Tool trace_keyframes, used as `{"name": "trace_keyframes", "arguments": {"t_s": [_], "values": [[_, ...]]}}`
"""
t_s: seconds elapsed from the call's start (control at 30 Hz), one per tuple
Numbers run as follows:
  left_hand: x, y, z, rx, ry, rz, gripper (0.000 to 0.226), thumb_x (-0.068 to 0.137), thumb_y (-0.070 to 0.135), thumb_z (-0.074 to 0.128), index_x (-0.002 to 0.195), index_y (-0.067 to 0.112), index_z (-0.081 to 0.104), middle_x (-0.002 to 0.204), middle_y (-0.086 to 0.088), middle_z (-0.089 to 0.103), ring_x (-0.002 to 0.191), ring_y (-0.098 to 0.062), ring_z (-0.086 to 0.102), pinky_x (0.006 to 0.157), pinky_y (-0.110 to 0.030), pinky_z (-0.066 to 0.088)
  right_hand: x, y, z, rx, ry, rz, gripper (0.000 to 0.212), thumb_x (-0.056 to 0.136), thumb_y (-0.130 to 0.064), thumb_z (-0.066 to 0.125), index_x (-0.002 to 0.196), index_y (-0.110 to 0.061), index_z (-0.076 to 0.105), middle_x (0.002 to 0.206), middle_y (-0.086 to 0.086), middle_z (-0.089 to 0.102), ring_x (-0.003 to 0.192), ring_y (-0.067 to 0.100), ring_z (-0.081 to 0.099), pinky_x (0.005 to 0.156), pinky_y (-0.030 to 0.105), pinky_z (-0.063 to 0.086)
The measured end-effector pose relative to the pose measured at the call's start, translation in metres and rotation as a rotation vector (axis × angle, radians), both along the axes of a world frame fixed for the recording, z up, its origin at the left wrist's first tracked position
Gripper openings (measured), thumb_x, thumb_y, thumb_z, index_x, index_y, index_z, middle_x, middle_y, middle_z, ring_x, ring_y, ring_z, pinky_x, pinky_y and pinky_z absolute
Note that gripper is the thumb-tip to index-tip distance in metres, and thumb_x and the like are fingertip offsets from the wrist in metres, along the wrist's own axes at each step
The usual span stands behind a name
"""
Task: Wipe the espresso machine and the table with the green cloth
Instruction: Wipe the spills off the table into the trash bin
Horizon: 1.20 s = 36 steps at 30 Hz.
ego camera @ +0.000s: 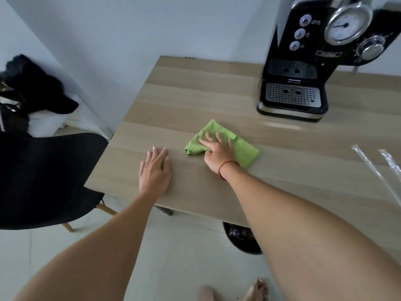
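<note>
Green cloth (247,152) under right hand (217,153), fingers (218,136) straight; left hand (155,170) flat.

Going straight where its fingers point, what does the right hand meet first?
Bare table, seemingly; the right hand on the green cloth points left of the espresso machine, toward the wall.

The light is soft and a bit dim. A pale shine lies on the worktop (195,94) beside the espresso machine (282,51), whose top looks blurry and bent
</note>
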<state>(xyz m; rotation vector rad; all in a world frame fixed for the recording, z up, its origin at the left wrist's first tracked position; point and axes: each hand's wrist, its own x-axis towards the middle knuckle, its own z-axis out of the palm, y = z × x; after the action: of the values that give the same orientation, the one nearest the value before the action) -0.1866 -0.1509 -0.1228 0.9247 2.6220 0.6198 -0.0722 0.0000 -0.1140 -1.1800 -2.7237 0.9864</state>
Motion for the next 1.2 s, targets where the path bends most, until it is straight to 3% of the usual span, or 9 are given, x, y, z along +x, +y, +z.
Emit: {"name": "trace_keyframes", "arguments": {"t_s": [0.1,0.2,0.3,0.37,0.43,0.57,0.7,0.93,1.2], "values": [[-0.006,-0.01,0.004,0.133,0.011,0.104,0.045,0.102,0.029,0.035,0.145,0.017,0.04,0.158,-0.005,0.024,0.147,-0.018,0.019,0.12,-0.037,0.016,-0.011,-0.029,0.004,-0.019,0.041,0.131,0.054,0.091,-0.01,0.038,0.139,-0.033,0.045,0.156,-0.013,0.022,0.148,0.012,0.005,0.118,0.036,-0.008],[-0.011,-0.022,0.007,0.063,0.061,0.157,0.049,0.101,0.03,0.036,0.148,0.018,0.034,0.16,-0.006,0.017,0.148,-0.02,0.011,0.121,-0.039,0.011,0.005,-0.06,0.005,-0.073,0.115,0.195,0.047,0.09,-0.009,0.04,0.129,-0.028,0.058,0.151,-0.011,0.035,0.147,0.011,0.015,0.118,0.03,-0.006],[-0.024,-0.036,0.012,-0.058,0.113,0.151,0.052,0.1,0.03,0.035,0.15,0.019,0.026,0.161,-0.007,0.01,0.149,-0.022,0.001,0.121,-0.042,0.002,0.028,-0.07,0.013,-0.209,0.141,0.122,0.04,0.086,-0.013,0.041,0.115,-0.021,0.068,0.137,-0.003,0.056,0.136,0.018,0.04,0.117,0.027,0.02],[-0.038,-0.045,0.013,-0.151,0.097,0.196,0.055,0.1,0.031,0.031,0.153,0.021,0.018,0.162,-0.007,0.003,0.149,-0.022,-0.006,0.12,-0.044,-0.004,0.036,-0.055,0.028,-0.19,0.22,-0.029,0.041,0.078,-0.021,0.039,0.104,-0.018,0.071,0.117,0.002,0.069,0.115,0.022,0.059,0.097,0.024,0.04],[-0.048,-0.051,0.009,-0.231,0.013,0.215,0.057,0.1,0.036,0.024,0.154,0.026,0.007,0.162,-0.004,-0.006,0.148,-0.022,-0.012,0.118,-0.046,-0.009,0.039,-0.028,0.036,-0.063,0.292,-0.183,0.049,0.074,-0.024,0.036,0.108,-0.018,0.07,0.116,0.003,0.069,0.112,0.023,0.061,0.093,0.024,0.042],[-0.05,-0.053,-0.001,-0.29,-0.065,0.196,0.056,0.1,0.04,0.014,0.153,0.032,-0.004,0.16,0.001,-0.015,0.147,-0.019,-0.018,0.118,-0.044,-0.013,0.012,0.004,0.028,-0.016,0.199,-0.272,0.047,0.09,-0.012,0.039,0.133,-0.024,0.054,0.152,0.003,0.036,0.144,0.019,0.026,0.118,0.038,0.019],[-0.054,-0.053,-0.002,-0.309,-0.071,0.175,0.056,0.101,0.039,0.013,0.152,0.032,-0.007,0.16,0.001,-0.019,0.146,-0.018,-0.02,0.117,-0.044,-0.014,-0.05,-0.033,0.008,-0.049,-0.013,-0.014,0.053,0.093,-0.015,0.036,0.142,-0.035,0.04,0.159,-0.009,0.016,0.148,0.018,0.002,0.12,0.043,-0.006],[-0.058,-0.057,0.003,-0.243,-0.1,0.141,0.058,0.099,0.024,0.023,0.154,0.031,0.002,0.161,0.001,-0.015,0.147,-0.018,-0.018,0.117,-0.042,-0.013,-0.071,-0.105,0.003,-0.04,0.058,0.288,0.05,0.093,-0.016,0.038,0.138,-0.036,0.045,0.157,-0.014,0.02,0.148,0.013,0.003,0.119,0.037,-0.011],[-0.026,-0.049,0.015,-0.242,-0.053,0.077,0.069,0.096,0.044,0.044,0.153,0.022,0.012,0.161,-0.008,-0.001,0.148,-0.025,-0.004,0.119,-0.048,0.001,0.023,-0.115,0.012,-0.064,0.006,0.357,0.056,0.09,-0.012,0.037,0.139,-0.038,0.042,0.157,-0.017,0.017,0.148,0.011,-0.001,0.119,0.038,-0.012]]}}
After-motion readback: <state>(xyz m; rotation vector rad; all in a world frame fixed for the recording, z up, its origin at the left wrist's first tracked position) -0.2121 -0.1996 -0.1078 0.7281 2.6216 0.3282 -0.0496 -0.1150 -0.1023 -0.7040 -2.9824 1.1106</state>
